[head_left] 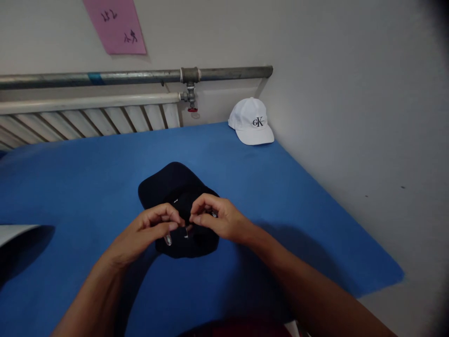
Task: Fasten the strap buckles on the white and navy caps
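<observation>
Cap (184, 203): lying dark on blue table (105, 187) beneath left hand (145, 230) and right hand (226, 217), with fingers (168, 211) narrowly bunched and any grip impossible to tell, probably handling light, soft in crown (189, 248), stiffer at brim (168, 181), so inviting a hold there.

I have before me a plain, nearly black cap (168, 181); the surface (87, 187) under it is solid blue; I see a second cap (245, 115) in white with black letters, pink paper (117, 30) with dark writing, and a grey pipe (143, 76) banded blue.
</observation>
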### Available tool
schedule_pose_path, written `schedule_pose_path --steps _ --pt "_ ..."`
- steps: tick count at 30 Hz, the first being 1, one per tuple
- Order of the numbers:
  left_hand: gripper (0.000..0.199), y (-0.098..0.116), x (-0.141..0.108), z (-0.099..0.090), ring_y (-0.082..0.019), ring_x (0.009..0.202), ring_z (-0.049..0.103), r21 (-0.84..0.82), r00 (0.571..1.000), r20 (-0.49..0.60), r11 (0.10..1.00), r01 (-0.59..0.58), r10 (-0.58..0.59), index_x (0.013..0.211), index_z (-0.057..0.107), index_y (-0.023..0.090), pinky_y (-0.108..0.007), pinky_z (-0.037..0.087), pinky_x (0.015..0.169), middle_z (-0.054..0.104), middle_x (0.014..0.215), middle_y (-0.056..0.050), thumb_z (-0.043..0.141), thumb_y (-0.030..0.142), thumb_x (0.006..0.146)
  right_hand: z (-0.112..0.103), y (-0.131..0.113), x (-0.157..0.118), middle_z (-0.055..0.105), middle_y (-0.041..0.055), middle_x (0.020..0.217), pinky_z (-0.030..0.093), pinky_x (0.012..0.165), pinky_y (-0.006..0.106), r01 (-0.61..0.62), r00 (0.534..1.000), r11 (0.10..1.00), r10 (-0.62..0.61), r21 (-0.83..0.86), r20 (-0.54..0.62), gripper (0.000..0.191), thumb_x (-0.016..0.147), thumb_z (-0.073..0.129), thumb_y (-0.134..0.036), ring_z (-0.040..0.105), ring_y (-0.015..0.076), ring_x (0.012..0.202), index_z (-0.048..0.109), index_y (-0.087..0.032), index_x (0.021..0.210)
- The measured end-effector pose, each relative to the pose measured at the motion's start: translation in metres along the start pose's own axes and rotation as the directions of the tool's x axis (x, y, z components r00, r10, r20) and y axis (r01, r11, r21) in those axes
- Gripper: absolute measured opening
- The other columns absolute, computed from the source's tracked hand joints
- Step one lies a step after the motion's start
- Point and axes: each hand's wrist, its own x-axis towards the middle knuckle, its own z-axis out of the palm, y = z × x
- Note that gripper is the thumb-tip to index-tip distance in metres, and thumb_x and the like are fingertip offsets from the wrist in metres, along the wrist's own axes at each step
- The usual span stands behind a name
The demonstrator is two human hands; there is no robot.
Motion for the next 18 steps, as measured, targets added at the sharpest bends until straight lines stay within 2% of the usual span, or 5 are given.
schedule_pose_path --steps 5,8,11,14,18 --pt "0.032 0.008 -0.009 -0.005 -0.016 0.083 0.06 0.109 0.989 0.057 0.983 -0.145 0.139 0.082 0.064 0.019 -0.027 0.045 0.077 0.069 0.088 -0.004 0.053 0.048 0.093 -0.017 -0.012 -0.006 0.068 0.0015 0.09 0.048 0.082 0.033 0.124 0.982 0.981 -0.143 -0.15 -0.12 0.009 0.08 0.059 -0.017 0.062 0.016 0.086 0.063 -0.021 0.087" --pt "0.027 0.016 -0.014 -0.001 -0.017 0.087 0.061 0.256 0.983 0.15 0.956 -0.143 0.107 0.078 0.061 0.019 -0.027 0.045 0.076 0.068 0.093 -0.003 0.063 0.045 0.087 -0.027 -0.019 -0.009 0.07 0.0018 0.091 0.044 0.095 0.039 0.295 0.954 0.904 -0.298 -0.31 0.039 0.016 0.077 0.055 -0.011 0.063 0.0175 0.091 0.063 -0.021 0.086" --pt "0.021 0.025 -0.021 0.0 -0.016 0.091 0.061 0.367 0.968 0.199 0.904 -0.219 0.154 0.076 0.058 0.02 -0.027 0.046 0.079 0.066 0.1 -0.001 0.072 0.036 0.081 -0.034 -0.024 -0.011 0.071 0.0018 0.092 0.036 0.104 0.043 0.47 0.882 0.782 -0.435 -0.409 0.18 0.024 0.072 0.047 -0.004 0.065 0.0166 0.09 0.061 -0.021 0.083" --pt "0.022 0.032 -0.027 -0.005 -0.017 0.099 0.059 0.413 0.938 0.24 0.848 -0.332 0.251 0.079 0.057 0.021 -0.028 0.047 0.084 0.064 0.108 -0.001 0.074 0.035 0.078 -0.039 -0.023 -0.014 0.071 0.0021 0.1 0.031 0.106 0.044 0.503 0.861 0.671 -0.444 -0.544 0.248 0.034 0.07 0.042 0.003 0.062 0.0171 0.101 0.062 -0.021 0.083" --pt "0.02 0.036 -0.031 -0.004 -0.02 0.111 0.056 0.532 0.902 0.327 0.734 -0.422 0.281 0.08 0.06 0.023 -0.031 0.042 0.096 0.066 0.111 0.0 0.078 0.032 0.075 -0.041 -0.014 -0.016 0.066 0.0032 0.126 0.031 0.103 0.046 0.451 0.887 0.515 -0.351 -0.729 0.301 0.041 0.073 0.043 0.007 0.046 0.024 0.128 0.068 -0.022 0.087"
